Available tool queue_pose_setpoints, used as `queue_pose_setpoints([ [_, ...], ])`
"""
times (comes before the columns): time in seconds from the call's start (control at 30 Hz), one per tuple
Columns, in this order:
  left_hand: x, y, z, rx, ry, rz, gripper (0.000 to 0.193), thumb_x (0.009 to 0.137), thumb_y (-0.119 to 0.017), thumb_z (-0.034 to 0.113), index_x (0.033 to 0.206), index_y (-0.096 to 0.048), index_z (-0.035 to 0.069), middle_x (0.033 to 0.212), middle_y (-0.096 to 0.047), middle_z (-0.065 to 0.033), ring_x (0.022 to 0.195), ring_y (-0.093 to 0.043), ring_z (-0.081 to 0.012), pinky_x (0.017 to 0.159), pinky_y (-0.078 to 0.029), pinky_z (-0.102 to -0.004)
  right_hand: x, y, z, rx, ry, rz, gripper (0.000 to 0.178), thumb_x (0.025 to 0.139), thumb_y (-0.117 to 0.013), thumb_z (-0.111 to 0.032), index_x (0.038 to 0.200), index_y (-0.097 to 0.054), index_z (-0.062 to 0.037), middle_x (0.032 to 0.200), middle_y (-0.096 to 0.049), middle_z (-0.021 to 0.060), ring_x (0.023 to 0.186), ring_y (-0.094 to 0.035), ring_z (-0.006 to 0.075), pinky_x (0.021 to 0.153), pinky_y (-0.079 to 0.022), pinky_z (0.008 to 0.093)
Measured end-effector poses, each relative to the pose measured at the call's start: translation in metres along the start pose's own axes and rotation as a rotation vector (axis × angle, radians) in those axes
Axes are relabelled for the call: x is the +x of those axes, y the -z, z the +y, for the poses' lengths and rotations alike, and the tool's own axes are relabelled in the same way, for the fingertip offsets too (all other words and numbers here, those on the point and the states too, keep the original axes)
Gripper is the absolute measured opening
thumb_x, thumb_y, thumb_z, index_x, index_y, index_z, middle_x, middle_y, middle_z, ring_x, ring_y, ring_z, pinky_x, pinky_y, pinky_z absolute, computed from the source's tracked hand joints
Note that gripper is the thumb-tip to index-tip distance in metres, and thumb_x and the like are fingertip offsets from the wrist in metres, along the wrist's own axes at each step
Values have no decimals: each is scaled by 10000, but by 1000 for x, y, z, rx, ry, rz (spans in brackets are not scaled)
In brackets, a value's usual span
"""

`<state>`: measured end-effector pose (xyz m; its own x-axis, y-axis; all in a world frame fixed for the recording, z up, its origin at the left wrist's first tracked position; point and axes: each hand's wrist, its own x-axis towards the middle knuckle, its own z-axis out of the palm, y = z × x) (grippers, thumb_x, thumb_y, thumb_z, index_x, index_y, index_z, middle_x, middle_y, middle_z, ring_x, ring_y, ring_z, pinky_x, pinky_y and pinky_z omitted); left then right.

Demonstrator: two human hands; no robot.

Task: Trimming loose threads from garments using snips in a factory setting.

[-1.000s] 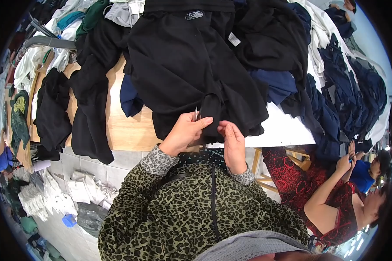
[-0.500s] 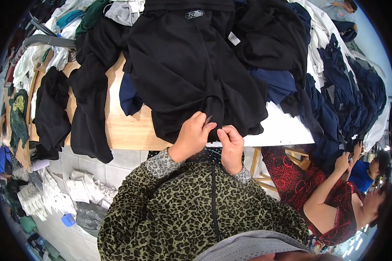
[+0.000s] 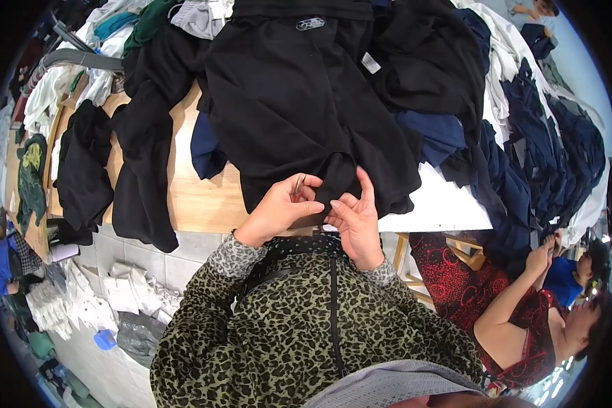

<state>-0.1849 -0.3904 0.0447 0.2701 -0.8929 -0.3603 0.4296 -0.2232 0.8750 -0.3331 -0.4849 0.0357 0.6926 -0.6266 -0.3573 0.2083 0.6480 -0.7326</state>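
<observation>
A pair of black pants (image 3: 279,88) lies spread in front of me, waistband away from me, its near end hanging at the table edge. My left hand (image 3: 285,207) curls its fingers round a small, thin metal tool (image 3: 298,185), perhaps thread snips, mostly hidden in the palm. That hand's thumb rests against a narrow folded end of the black cloth. On the cloth's other side my right hand (image 3: 355,224) pinches the edge between thumb and fingers, its index finger stretched up along the fabric.
Black garments (image 3: 143,163) hang over the wooden table (image 3: 204,204) at left. Navy clothes (image 3: 432,136) lie under the black ones at right, with a navy heap (image 3: 557,143) beyond. A person in red and black (image 3: 503,319) sits close on my right. White bundles (image 3: 81,302) lie on the floor.
My hands have turned and spread slightly apart, with the folded cloth end now showing between them. My right index finger has straightened upward. The view has shifted a little.
</observation>
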Motion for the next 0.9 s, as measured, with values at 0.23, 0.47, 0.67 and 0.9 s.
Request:
queue_pose_setpoints([
  [0.23,3,21,8,94,-66,-85,452,769,-694,26,1178,-503,3,792,-538,29,719,-501,-30,671,-421,-180,12,-5,-6,-152,-20,-67,346,833,-573,46,1177,-575,14,949,-628,56,844,-590,106,773,-473,226],
  [0.47,12,32,16,60,-89,-52,457,771,-685,16,1189,-501,11,791,-561,20,697,-513,-29,629,-414,-168,21,-10,-3,82,-41,37,335,865,-551,20,1200,-542,20,1002,-631,94,862,-607,153,807,-494,288],
  [0.67,13,33,14,-58,-14,4,423,787,-669,10,1175,-501,13,784,-569,20,676,-507,-19,562,-380,-148,19,-22,-1,33,79,76,405,856,-556,43,1255,-497,7,953,-605,47,850,-591,126,792,-499,279],
  [0.9,16,30,4,-32,-119,82,402,795,-670,36,1160,-504,8,809,-551,16,689,-488,-27,615,-399,-155,21,-22,1,-16,148,100,434,840,-557,76,1264,-482,20,909,-582,35,862,-585,124,785,-503,267],
])
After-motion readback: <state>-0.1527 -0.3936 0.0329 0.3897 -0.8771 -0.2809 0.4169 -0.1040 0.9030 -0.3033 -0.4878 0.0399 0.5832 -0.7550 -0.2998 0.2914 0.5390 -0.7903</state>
